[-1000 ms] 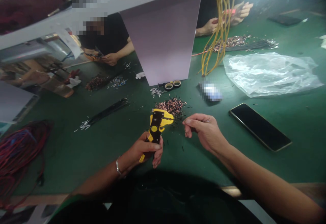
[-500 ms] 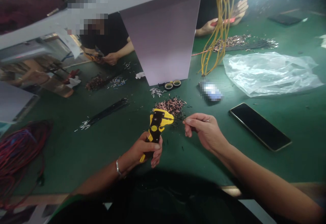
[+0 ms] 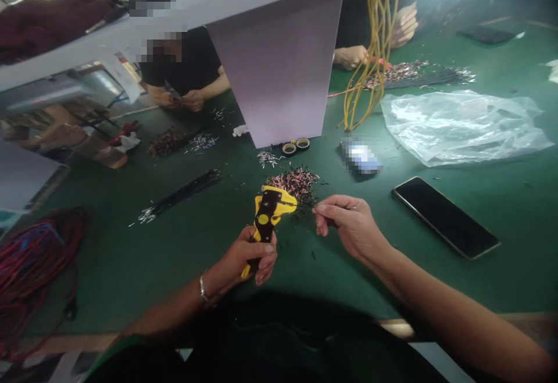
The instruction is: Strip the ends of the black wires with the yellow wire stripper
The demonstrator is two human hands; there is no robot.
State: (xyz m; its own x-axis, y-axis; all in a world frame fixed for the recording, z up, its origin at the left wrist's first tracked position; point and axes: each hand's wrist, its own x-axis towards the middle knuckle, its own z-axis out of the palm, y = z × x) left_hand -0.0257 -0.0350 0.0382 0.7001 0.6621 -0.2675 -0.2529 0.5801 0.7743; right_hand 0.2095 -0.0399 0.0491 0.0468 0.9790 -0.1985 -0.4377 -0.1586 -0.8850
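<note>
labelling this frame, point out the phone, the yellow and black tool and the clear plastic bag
phone (image 3: 445,217), head view, middle of its dark screen
yellow and black tool (image 3: 263,219), head view, round yellow spot on its body
clear plastic bag (image 3: 462,124), head view, middle of its crumpled sheet

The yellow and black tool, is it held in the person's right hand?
No, the left hand grips the yellow and black tool, while the right hand is apart from it.

No readable text — labels, brands, numbers, signs alike.
</note>
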